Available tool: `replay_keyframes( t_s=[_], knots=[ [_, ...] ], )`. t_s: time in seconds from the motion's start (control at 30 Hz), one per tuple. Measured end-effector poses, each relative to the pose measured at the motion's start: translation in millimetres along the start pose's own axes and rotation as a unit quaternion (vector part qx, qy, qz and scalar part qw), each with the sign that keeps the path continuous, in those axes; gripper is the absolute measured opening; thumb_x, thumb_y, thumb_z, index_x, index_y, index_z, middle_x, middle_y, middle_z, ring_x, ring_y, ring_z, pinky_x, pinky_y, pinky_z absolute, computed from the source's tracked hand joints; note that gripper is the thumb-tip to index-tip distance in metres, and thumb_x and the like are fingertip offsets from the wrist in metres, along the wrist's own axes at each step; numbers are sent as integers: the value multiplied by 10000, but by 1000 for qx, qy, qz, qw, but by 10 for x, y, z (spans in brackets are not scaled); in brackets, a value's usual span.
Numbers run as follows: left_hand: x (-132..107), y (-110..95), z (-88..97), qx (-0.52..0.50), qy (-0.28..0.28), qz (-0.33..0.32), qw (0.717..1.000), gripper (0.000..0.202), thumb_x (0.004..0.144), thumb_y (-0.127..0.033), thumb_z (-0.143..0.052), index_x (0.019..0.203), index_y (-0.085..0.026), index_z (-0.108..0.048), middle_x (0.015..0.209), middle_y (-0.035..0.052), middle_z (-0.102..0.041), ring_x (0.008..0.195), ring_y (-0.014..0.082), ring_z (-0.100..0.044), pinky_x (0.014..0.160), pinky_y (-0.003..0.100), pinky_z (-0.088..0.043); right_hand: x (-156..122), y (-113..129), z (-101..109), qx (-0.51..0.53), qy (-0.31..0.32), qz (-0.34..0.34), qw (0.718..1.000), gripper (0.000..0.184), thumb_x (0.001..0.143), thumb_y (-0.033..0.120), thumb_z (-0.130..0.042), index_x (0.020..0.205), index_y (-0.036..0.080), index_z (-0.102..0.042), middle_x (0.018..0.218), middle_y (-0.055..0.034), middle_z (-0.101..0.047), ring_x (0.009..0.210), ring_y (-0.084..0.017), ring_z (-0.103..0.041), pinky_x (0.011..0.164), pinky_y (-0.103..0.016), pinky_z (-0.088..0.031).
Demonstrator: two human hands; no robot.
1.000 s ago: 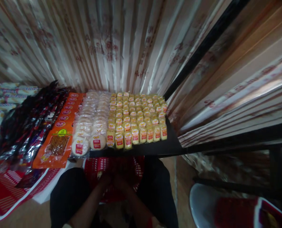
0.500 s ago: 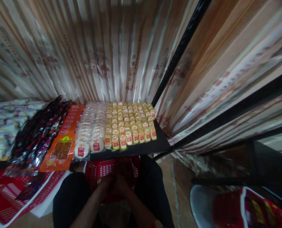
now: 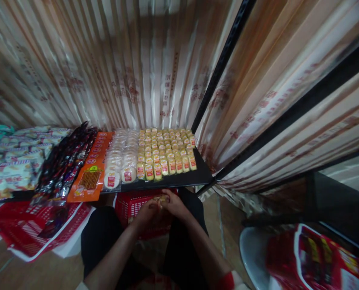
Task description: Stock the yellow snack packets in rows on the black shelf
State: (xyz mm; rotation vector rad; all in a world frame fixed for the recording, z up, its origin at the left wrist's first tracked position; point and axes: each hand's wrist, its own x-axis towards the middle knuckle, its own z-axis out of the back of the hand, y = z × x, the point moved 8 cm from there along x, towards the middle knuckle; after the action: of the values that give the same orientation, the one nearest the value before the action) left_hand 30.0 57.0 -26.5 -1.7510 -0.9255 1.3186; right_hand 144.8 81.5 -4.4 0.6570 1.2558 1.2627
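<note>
My left hand (image 3: 145, 212) and my right hand (image 3: 174, 203) meet over a red plastic basket (image 3: 128, 203) between my knees. Both are closed together round small yellow snack packets (image 3: 162, 198). Just beyond the hands is a black shelf (image 3: 202, 176). On it stand rows of yellow-wrapped snack packets (image 3: 167, 151), next to rows of round white wrapped cakes (image 3: 121, 159).
Further left on the shelf lie orange snack packs (image 3: 91, 175), dark foil packs (image 3: 61, 165) and pale packets (image 3: 12, 161). A red and white bag (image 3: 28, 229) lies on the floor at left. A striped curtain hangs behind. A white stool (image 3: 253, 255) holds a red package (image 3: 315, 257) at lower right.
My hands have risen from inside the basket towards the shelf edge and show the yellow packets. The view has swung slightly up and right.
</note>
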Motion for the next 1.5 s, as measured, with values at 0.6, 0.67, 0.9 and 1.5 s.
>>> replay_keyframes(
  t_s=[0.6,0.67,0.9,1.5],
  knots=[
    [-129,-580,-515,255,-18,-159,954,190,771,-218,-493,942,-169,-560,928,35,-661,790,132,-614,740,243,-456,-269,748,730,154,-9,77,985,477,697,341,-633,1141,189,-549,1081,-87,-675,909,-176,-628,813,-342,-478],
    [-99,-586,-616,258,-11,-145,955,190,774,-249,-514,947,-184,-556,848,7,-657,693,118,-597,665,232,-450,-294,806,786,150,-4,92,984,482,715,361,-626,1158,190,-544,1089,-83,-669,928,-170,-621,828,-337,-476],
    [-6,-758,-967,249,-3,-125,960,52,761,-230,-515,753,-179,-516,620,-49,-509,543,88,-494,525,194,-404,-272,730,1070,189,-93,128,969,499,693,407,-653,1131,194,-542,1014,-68,-666,896,-176,-633,832,-347,-492],
    [607,-1311,-1758,331,5,-182,926,288,864,-246,-404,891,-153,-676,890,71,-680,875,177,-600,786,276,-445,-401,377,1815,-59,-393,122,909,512,830,449,-419,1198,116,-546,1173,-168,-612,1052,-250,-586,902,-395,-463]
  ],
)
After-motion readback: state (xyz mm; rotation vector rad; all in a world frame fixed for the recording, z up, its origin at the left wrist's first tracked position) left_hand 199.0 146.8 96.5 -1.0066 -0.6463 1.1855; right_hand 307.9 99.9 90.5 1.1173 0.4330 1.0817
